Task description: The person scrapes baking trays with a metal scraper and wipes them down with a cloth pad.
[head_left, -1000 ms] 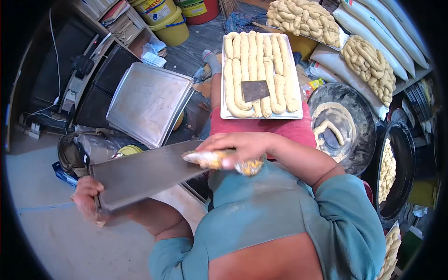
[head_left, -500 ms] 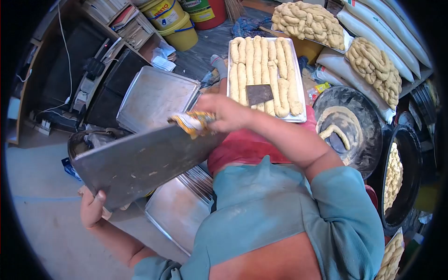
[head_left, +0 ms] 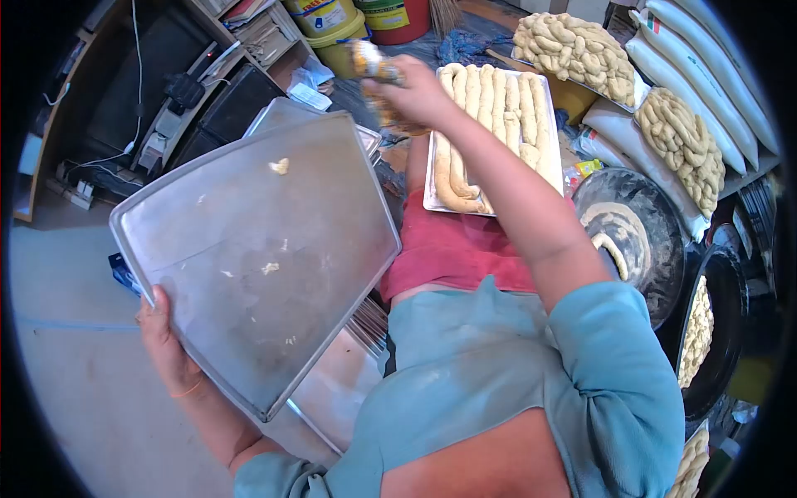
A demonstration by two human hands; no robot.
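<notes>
My left hand (head_left: 168, 344) grips the lower left edge of a metal baking tray (head_left: 257, 241), its thumb on the near face. The tray is tilted toward me, with several pale crumbs stuck to its surface. My right hand (head_left: 419, 93) is raised beyond the tray's upper right corner, closed around a crumpled yellow-and-white cloth (head_left: 371, 65) that is smeared by motion. Just right of that hand, long dough ropes (head_left: 471, 87) lie side by side on a white-rimmed tray (head_left: 430, 189) by my lap. My right forearm hides part of them.
Stacked metal trays (head_left: 332, 390) are below the held one. At right are a black basin (head_left: 656, 282) with a dough piece, heaped dough twists (head_left: 573, 58) and white sacks (head_left: 693, 79). Buckets (head_left: 394, 17) stand at the back, a shelf (head_left: 50, 124) at left.
The baking tray has turned from steeply tipped to show its broad face. My right hand has lifted away from its edge, up and forward with the cloth. The dark square piece over the dough ropes is out of sight.
</notes>
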